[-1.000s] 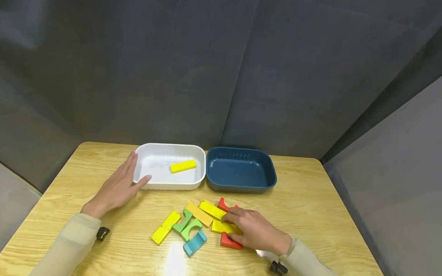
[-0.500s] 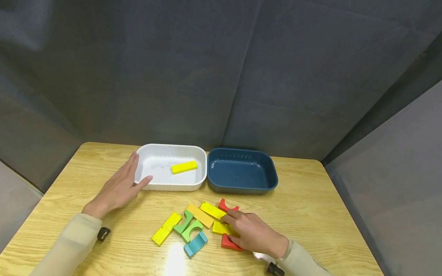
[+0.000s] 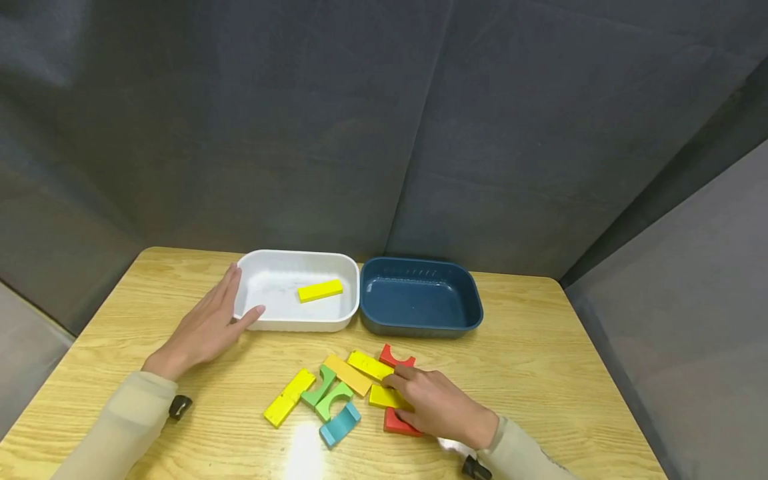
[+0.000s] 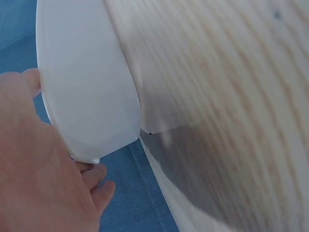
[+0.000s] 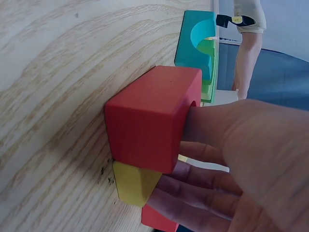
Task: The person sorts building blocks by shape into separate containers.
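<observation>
My left hand (image 3: 204,327) rests against the left end of a white bin (image 3: 294,325), its fingers straight along the side and thumb over the front rim. In the left wrist view the fingers reach round the bin's outer corner. Inside the bin lies one yellow block (image 3: 320,291). My right hand (image 3: 441,403) rests low over the blocks. Its fingers lie over a yellow block (image 3: 384,397), partly hidden. The thumb sits in the notch of a red arch block (image 5: 145,111). Beyond the fingertips is another red arch block (image 3: 390,357).
A dark blue bin (image 3: 420,330) stands right of the white one. On the wooden table (image 3: 540,373) lie more yellow blocks (image 3: 290,398), an orange block (image 3: 347,375), two green arches (image 3: 333,400) and a blue arch (image 3: 340,425). A dark cloth (image 3: 300,133) hangs behind.
My right hand has shifted slightly left over the yellow block since a second ago, then stays almost still. The left hand keeps its place on the white bin.
</observation>
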`<action>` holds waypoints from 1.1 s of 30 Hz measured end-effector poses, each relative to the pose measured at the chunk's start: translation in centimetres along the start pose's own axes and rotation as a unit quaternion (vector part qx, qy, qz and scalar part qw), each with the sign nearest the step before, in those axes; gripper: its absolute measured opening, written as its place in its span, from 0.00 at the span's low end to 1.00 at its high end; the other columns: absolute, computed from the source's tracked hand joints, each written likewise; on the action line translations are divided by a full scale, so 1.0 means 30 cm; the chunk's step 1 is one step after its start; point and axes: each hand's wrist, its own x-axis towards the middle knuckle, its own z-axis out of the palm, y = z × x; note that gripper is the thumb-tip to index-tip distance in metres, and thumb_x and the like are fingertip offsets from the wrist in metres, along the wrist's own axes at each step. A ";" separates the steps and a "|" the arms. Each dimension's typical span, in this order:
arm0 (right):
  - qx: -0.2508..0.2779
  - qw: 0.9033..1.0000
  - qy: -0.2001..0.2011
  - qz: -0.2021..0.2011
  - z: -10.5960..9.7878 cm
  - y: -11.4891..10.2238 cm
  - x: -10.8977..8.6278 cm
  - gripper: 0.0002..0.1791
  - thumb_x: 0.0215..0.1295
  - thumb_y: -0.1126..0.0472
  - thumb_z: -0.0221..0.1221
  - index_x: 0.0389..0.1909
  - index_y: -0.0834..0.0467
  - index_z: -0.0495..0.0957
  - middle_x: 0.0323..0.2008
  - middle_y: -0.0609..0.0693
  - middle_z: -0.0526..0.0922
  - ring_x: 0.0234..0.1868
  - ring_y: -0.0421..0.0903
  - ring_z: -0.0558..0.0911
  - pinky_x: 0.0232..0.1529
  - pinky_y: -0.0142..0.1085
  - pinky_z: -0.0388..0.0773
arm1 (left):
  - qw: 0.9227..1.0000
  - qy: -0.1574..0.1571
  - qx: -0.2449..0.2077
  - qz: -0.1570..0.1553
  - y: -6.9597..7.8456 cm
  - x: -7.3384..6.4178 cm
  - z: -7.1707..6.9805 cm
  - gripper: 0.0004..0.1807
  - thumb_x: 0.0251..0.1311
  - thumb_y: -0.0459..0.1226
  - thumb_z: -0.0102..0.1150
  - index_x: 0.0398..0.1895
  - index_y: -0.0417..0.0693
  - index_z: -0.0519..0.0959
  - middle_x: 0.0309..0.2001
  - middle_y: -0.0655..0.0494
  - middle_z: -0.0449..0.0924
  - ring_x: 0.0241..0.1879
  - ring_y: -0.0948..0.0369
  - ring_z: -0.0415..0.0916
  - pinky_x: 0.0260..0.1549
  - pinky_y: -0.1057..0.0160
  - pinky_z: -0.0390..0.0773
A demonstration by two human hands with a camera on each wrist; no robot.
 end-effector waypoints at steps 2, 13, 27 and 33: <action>-0.003 1.000 0.002 0.000 0.000 -0.003 0.000 0.24 0.66 0.57 0.76 0.61 0.57 0.85 0.51 0.50 0.85 0.40 0.38 0.84 0.43 0.35 0.88 | 1.000 0.000 0.001 0.000 -0.001 0.000 0.001 0.57 0.78 0.68 0.41 0.87 0.41 0.30 0.87 0.49 0.21 0.85 0.36 0.37 0.78 0.30 0.49; -0.019 1.000 0.002 0.000 0.006 -0.012 -0.002 0.22 0.65 0.57 0.76 0.58 0.57 0.87 0.49 0.50 0.86 0.37 0.38 0.83 0.39 0.35 0.88 | 1.000 -0.001 0.003 0.000 -0.007 -0.003 0.007 0.57 0.78 0.69 0.41 0.87 0.40 0.30 0.88 0.46 0.24 0.85 0.36 0.38 0.78 0.30 0.49; -0.015 1.000 0.010 -0.007 0.006 0.005 -0.006 0.22 0.65 0.57 0.75 0.58 0.58 0.85 0.49 0.49 0.85 0.37 0.37 0.79 0.41 0.35 0.86 | 1.000 -0.002 0.001 0.001 -0.005 -0.002 0.005 0.57 0.78 0.69 0.41 0.87 0.41 0.30 0.88 0.46 0.23 0.85 0.37 0.38 0.78 0.30 0.49; -0.024 0.999 0.025 -0.013 0.003 0.015 -0.011 0.22 0.66 0.57 0.73 0.58 0.57 0.84 0.49 0.49 0.85 0.38 0.37 0.80 0.43 0.36 0.87 | 1.000 -0.003 0.000 0.002 -0.004 -0.001 0.002 0.57 0.78 0.68 0.41 0.87 0.41 0.29 0.87 0.49 0.21 0.85 0.37 0.36 0.78 0.30 0.48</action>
